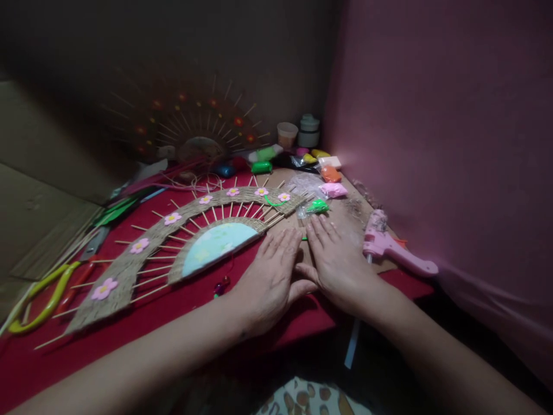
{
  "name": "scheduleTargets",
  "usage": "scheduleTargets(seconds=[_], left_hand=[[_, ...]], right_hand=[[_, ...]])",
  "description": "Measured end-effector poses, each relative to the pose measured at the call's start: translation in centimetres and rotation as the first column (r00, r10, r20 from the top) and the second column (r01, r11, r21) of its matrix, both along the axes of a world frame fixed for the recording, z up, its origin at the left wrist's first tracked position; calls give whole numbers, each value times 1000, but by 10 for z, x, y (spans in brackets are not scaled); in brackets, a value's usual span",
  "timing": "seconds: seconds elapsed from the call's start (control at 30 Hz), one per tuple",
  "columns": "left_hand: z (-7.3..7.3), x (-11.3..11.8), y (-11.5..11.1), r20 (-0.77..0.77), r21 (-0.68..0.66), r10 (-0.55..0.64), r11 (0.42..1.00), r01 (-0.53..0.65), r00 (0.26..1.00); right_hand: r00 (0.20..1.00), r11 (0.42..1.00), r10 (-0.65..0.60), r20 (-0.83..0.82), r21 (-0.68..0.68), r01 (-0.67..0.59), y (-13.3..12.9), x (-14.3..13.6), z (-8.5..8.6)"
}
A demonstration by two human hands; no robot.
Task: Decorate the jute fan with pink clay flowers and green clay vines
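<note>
Green strand (305, 238) is on the cardboard (345, 222), right in the gap between the fingers of the left hand (276, 271) and right hand (341, 259). Only a sliver shows; the rest, if there's more, is covered. What I can see runs side to side, across the fingers, and neither hand looks clearly nearer. Both hands are palm down, spread flat and not gripping anything; thumbs come very close, can't tell if they touch.

The fan (190, 208) lies to the left on the red desk (311, 320), long axis slanting away to the right, so its far end sits just past the left hand. It has 7 pink flowers, with a green curve (274, 202) under the last 2.

Containers: cup (287, 135) at the back with something orangey low down, and a lidded jar (309, 131), can't see inside. Clear packs hold what looks like clay: orange pack (330, 174), pink pack (333, 189), green pack (318, 206). Glue gun (382, 242) is off to the right.
</note>
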State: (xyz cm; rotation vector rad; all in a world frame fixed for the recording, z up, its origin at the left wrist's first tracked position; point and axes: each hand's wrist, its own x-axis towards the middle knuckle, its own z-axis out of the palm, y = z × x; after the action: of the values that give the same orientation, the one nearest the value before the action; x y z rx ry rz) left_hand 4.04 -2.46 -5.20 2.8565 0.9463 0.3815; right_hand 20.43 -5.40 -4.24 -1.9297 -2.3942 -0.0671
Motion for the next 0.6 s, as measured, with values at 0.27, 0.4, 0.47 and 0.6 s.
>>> scheduleTargets(seconds=[0.27,0.4,0.47,0.6], left_hand=[[-3,-3,-15,-130,53,-9,998,16,991],[-4,1,-3,-137,67,48,997,-39,989],[-4,-1,-5,-152,64,40,997,-30,988],[-4,-9,-18,-159,96,-18,995,33,987]], right_hand=[[999,1000,6,42,14,-6,-17,5,-12],[999,999,-17,44,39,15,-1,6,-9],[998,999,-18,53,47,15,-1,6,-9],[998,999,-9,62,32,7,-15,7,-13]])
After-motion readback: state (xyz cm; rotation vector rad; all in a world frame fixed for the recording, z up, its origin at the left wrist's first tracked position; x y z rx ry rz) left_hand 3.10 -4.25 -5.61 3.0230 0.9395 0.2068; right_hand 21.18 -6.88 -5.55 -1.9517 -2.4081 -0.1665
